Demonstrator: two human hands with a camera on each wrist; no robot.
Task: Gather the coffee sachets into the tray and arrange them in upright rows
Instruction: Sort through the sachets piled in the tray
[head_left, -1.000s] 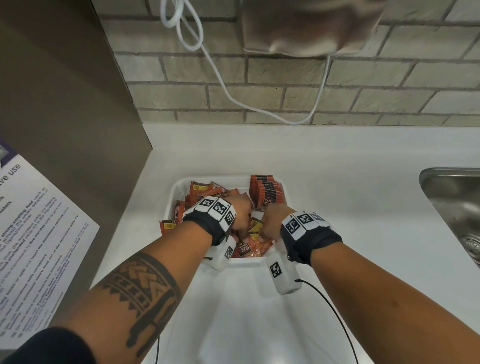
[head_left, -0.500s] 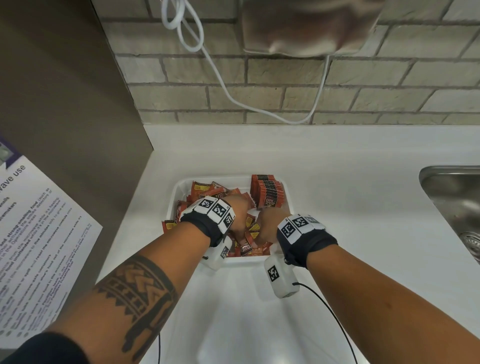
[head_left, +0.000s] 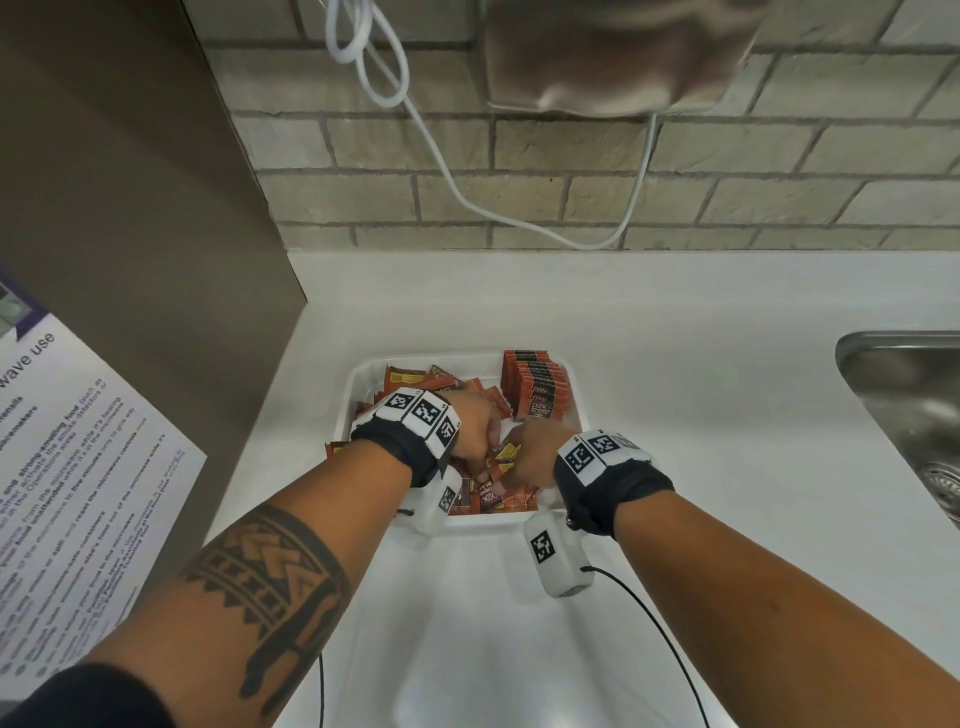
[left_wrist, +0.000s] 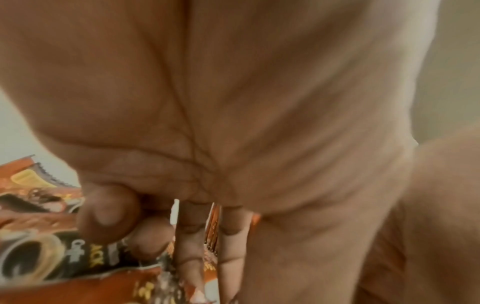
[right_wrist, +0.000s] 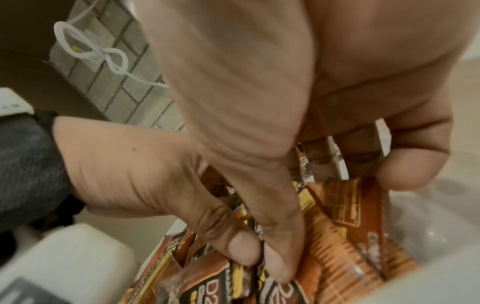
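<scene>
Both hands digging in loose sachets (head_left: 493, 488) heaped in near part of white tray (head_left: 363, 387) on counter (head_left: 701, 415). Left hand (head_left: 470, 434) and right hand (head_left: 540, 452) each pinching sachets, thumbs meeting, likely squaring small bundle for standing up. Finished row (head_left: 537, 384) standing upright on edge at tray's far right, row running away from person. Loose sachets lying flat, pointing every way; one sachet (head_left: 337, 448) poking over tray's left rim
</scene>
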